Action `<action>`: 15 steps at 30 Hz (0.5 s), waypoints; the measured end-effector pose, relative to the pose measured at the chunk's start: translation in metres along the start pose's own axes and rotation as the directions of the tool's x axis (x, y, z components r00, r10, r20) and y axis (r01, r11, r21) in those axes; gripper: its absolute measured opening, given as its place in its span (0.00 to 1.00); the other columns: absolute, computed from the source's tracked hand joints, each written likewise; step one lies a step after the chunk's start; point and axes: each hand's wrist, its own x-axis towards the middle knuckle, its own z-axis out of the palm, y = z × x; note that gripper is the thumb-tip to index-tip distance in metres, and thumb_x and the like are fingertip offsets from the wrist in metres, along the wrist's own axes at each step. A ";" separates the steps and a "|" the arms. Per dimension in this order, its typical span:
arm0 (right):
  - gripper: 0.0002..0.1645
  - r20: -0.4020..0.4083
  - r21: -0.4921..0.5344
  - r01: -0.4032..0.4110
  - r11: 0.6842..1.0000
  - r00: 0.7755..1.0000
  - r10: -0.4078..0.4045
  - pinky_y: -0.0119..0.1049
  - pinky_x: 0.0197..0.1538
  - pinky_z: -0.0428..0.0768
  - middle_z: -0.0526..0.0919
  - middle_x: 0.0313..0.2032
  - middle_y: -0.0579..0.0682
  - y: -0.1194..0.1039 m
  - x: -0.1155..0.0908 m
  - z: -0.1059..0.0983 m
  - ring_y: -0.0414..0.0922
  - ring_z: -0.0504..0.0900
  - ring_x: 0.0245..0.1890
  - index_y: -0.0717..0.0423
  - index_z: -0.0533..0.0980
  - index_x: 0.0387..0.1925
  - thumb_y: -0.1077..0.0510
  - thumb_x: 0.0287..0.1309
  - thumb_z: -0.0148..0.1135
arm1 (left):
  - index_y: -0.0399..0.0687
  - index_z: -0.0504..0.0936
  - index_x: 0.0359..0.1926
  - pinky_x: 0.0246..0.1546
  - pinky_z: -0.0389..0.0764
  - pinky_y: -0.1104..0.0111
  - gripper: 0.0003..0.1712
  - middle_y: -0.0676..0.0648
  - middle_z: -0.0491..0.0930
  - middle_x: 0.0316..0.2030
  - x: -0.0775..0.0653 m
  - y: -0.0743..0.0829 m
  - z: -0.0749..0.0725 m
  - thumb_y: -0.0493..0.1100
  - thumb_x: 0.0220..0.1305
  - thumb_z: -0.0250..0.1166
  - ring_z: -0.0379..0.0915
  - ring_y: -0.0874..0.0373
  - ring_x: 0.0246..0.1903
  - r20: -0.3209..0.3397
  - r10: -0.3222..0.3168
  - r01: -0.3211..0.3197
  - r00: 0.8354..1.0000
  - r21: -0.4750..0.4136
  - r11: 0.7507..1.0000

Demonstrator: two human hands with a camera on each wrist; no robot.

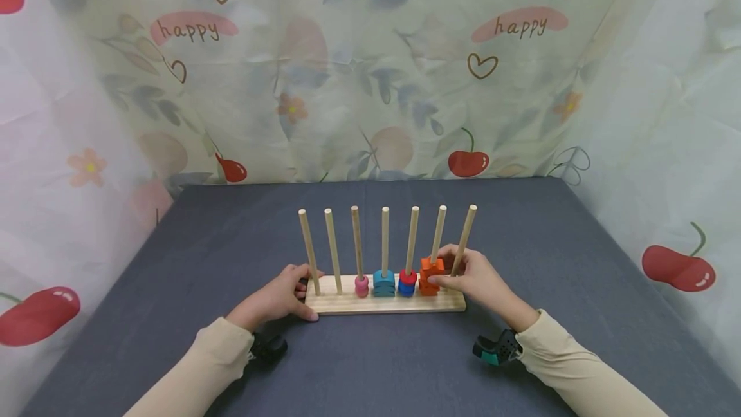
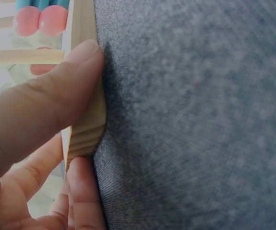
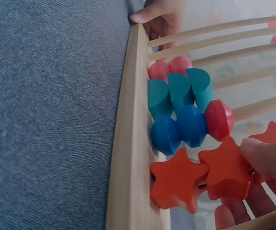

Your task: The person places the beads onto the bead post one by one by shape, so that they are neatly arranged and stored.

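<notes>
A wooden peg board [image 1: 382, 305] with a row of upright dowels lies on the dark cloth. My left hand [image 1: 283, 295] grips its left end, thumb along the front edge and fingers behind, as the left wrist view also shows. Orange star beads [image 3: 178, 177] are stacked on the second dowel from the right. My right hand [image 1: 471, 275] is around the upper part of that stack and pinches a star bead [image 3: 226, 167], the thumb lying over it. The rightmost dowel [image 1: 465, 237] passes in front of the right hand.
Beside the stars, one dowel carries blue beads [image 3: 190, 125] under a red bead [image 3: 219, 120]. Teal half-round beads [image 1: 384, 284] and pink round beads [image 1: 361, 286] fill the two dowels further left. The two leftmost dowels are bare. A patterned curtain [image 1: 359, 82] hangs behind the table.
</notes>
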 end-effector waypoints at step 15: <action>0.40 -0.008 -0.012 0.007 1.000 1.000 -0.007 0.56 0.57 0.73 0.76 0.58 0.57 0.013 -0.013 -0.003 0.56 0.78 0.55 0.52 0.68 0.63 0.49 0.51 0.73 | 0.48 0.59 0.72 0.58 0.71 0.50 0.49 0.38 0.61 0.58 -0.013 -0.006 -0.002 0.56 0.55 0.72 0.65 0.44 0.59 0.002 0.071 -0.071 0.998 -0.013 0.997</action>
